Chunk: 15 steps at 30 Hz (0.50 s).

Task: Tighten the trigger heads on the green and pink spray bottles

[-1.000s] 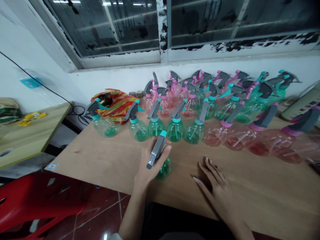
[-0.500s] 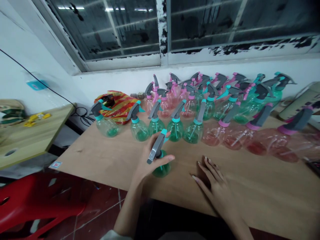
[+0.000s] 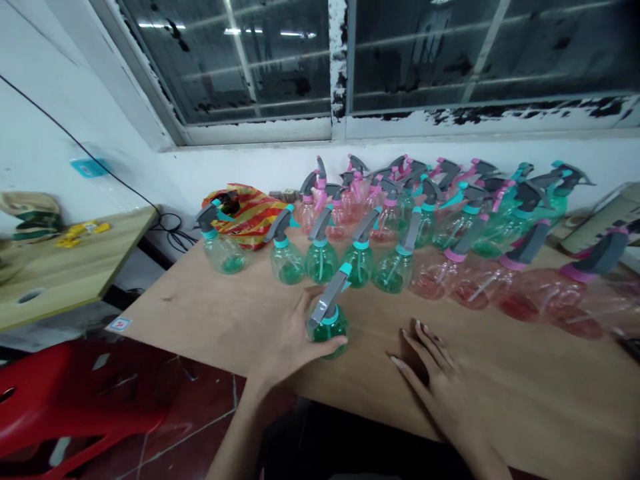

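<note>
Behind everything is the white wall (image 3: 240, 163), and the big brown tabletop (image 3: 210, 320) sits near it. A crowd of pink bottles (image 3: 435, 277) and green bottles (image 3: 360, 265) fills the back and right side, most of them close together, maybe so they take up less space. At the left end, a striped bag (image 3: 255, 213) lies behind the front bottles (it looks a bit crumpled). The right hand (image 3: 437, 377) rests on the wood with its fingers spread and nothing in it, maybe because one hand is enough to hold a bottle this small. The left hand (image 3: 285, 340) is wrapped around one green spray bottle (image 3: 337, 328), its thumb across the front; the round belly probably fits nicely in a curled hand. That bottle is upright near the front edge, between the two hands and in front of the green row, so it is easy to reach. Its grey top (image 3: 327, 303) leans up and away, and the little blue tip (image 3: 346, 269) points toward the other bottles.
</note>
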{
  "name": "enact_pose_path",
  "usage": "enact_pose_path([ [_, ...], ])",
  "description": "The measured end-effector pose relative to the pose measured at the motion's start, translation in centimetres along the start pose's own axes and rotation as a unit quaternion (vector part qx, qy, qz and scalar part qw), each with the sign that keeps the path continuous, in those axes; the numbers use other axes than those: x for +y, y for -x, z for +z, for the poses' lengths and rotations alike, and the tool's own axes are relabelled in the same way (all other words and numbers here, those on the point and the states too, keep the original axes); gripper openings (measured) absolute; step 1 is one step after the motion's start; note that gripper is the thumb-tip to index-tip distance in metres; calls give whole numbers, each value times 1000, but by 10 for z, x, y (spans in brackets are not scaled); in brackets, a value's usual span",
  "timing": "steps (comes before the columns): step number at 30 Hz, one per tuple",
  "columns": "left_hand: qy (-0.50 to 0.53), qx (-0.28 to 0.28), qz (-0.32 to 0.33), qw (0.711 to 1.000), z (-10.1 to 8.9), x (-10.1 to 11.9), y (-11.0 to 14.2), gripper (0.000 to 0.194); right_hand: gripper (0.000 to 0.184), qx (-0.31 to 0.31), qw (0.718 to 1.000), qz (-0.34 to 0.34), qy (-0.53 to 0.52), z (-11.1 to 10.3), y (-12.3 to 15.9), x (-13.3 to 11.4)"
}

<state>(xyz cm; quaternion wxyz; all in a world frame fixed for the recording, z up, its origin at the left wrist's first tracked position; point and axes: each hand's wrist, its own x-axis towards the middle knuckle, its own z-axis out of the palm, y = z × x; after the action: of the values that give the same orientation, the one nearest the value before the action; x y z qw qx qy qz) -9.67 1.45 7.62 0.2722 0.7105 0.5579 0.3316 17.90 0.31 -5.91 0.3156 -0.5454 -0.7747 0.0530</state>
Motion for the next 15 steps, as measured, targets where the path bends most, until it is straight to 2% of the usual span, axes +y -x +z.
enact_pose_path([
  [4, -44, 13, -4, 999, -3, -5, 14, 56, 62, -5, 1000, -11, 12, 0, 2, 4],
  [8, -86, 54, 6, 995, -21, -20, 26, 52, 66, -26, 999, -4, 44, -6, 1, 9],
  [12, -137, 138, 4, 981, -56, -57, 34, 39, 64, -58, 997, 41, 34, -15, -5, 8],
  [15, -172, 198, 0, 965, -84, -91, 30, 45, 59, -61, 996, 59, -2, -22, -22, -4],
])
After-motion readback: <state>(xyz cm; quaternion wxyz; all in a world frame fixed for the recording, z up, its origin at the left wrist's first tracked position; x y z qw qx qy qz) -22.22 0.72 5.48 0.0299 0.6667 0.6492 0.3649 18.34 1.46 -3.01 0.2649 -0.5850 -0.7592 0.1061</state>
